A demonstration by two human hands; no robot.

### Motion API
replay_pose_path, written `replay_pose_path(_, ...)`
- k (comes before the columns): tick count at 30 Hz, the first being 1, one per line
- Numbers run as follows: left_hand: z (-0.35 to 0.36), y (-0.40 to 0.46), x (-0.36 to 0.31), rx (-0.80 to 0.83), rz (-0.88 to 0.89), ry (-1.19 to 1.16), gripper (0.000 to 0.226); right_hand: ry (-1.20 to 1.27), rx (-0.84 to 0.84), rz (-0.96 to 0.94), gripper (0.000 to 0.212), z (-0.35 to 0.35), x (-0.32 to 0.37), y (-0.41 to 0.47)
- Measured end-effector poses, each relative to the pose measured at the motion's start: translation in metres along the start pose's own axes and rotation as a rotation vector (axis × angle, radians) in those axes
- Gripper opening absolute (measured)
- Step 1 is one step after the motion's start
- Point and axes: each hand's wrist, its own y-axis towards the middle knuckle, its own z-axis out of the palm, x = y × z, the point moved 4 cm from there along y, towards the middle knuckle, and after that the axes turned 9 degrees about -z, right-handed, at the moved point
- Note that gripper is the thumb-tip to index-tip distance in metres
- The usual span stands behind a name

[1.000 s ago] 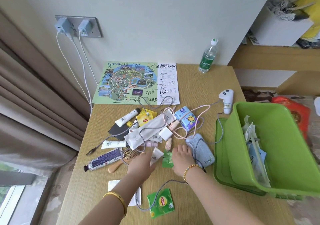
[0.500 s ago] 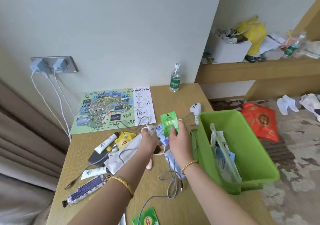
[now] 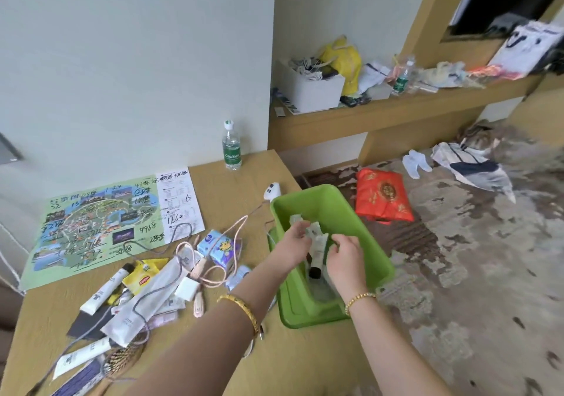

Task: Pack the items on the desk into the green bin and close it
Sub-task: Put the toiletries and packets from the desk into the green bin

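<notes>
Both hands (image 3: 319,250) reach into the green bin (image 3: 360,236), grip unclear, beside cluttered cables (image 3: 210,252) and tubes (image 3: 106,288).

Soft, even daylight with faint shadows; wide-angle bending at the edges, slight motion blur throughout.

We have one view only, a wide-angle camera worn on the head, so no second view shares the scene. We look forward and steeply down over both forearms, close above the wooden desk (image 3: 213,362). The desk fills the lower left, the green bin (image 3: 360,221) sits just right of centre, and the carpeted floor spreads to the right. The wall (image 3: 137,59) closes the far side, with a shelf (image 3: 381,120) at upper right. Straight edges bow toward the borders.
</notes>
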Motion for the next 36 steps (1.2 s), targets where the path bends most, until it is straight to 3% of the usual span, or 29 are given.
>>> replay_pose_path(4,-0.032,-0.007,0.009,-0.144,0.044,-0.046,0.033,0.011,-0.022,-0.150,0.030,0.013,0.024,-0.007)
replay_pose_path(9,-0.096,-0.036,0.052,-0.340,0.023,0.016,0.031,-0.006,0.049,-0.474,0.024,0.052,0.082,-0.036)
replay_pose_path(12,-0.133,-0.063,0.098,-0.496,-0.047,0.166,0.024,0.015,0.197,-0.682,0.019,0.089,0.109,-0.070)
replay_pose_path(15,-0.160,-0.094,0.148,-0.584,-0.110,0.343,0.018,-0.014,0.459,-0.811,0.016,0.132,0.118,-0.109)
replay_pose_path(18,-0.176,-0.121,0.196,-0.583,-0.248,0.492,0.020,-0.175,0.809,-0.881,0.022,0.174,0.108,-0.150)
replay_pose_path(21,-0.184,-0.146,0.239,-0.540,-0.397,0.578,0.027,-0.385,1.013,-0.964,0.029,0.198,0.097,-0.181)
replay_pose_path(25,-0.185,-0.167,0.283,-0.459,-0.495,0.700,0.041,-0.506,1.056,-0.969,0.018,0.205,0.090,-0.200)
replay_pose_path(28,-0.179,-0.175,0.305,-0.366,-0.556,0.813,0.067,-0.550,1.078,-0.942,0.015,0.208,0.087,-0.203)
replay_pose_path(31,-0.172,-0.179,0.319,-0.320,-0.588,0.969,0.092,-0.675,1.151,-0.981,0.037,0.215,0.081,-0.208)
replay_pose_path(34,-0.168,-0.178,0.325,-0.331,-0.613,1.066,0.094,-0.772,1.121,-1.029,0.062,0.223,0.071,-0.214)
replay_pose_path(36,-0.167,-0.177,0.327,-0.364,-0.643,1.078,0.091,-0.775,1.074,-1.061,0.067,0.227,0.064,-0.218)
